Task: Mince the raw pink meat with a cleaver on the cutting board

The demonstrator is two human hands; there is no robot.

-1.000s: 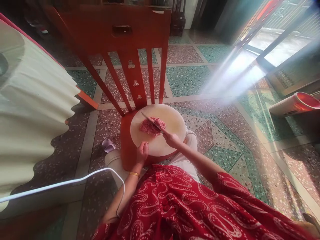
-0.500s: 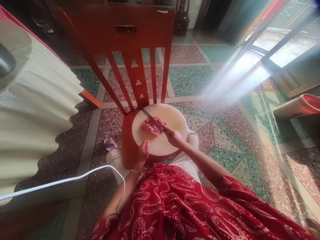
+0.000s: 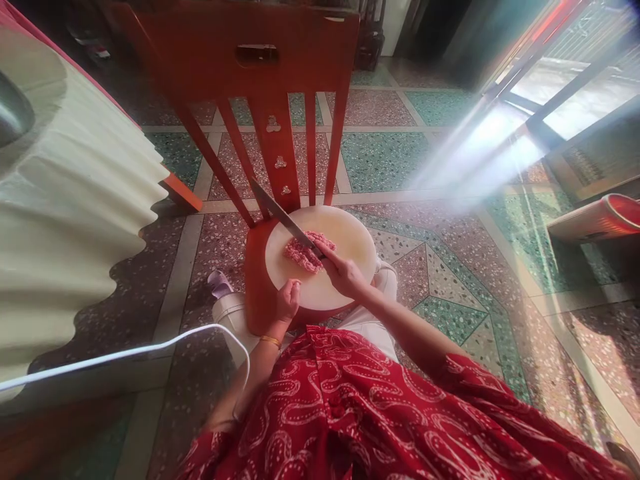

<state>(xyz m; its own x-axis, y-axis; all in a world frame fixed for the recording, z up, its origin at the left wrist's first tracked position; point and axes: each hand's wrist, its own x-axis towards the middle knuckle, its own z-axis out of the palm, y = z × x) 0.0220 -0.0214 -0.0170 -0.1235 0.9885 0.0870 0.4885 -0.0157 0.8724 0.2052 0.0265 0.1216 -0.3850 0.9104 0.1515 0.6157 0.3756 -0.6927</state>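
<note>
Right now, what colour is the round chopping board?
Pale cream, the chopping board shows best in the head view.

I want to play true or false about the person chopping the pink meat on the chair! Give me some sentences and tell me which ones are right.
1. The right hand holds a knife. True.
2. The minced meat lies on a square blue plate. False: it lies on a round pale cutting board.
3. The cutting board sits on the seat of a red wooden chair. True.
4. The left hand is pressing down on the meat. False: it rests closed at the near edge of the board, apart from the meat.
5. The knife blade lies flat on the floor. False: it is raised at a slant over the meat.
</note>
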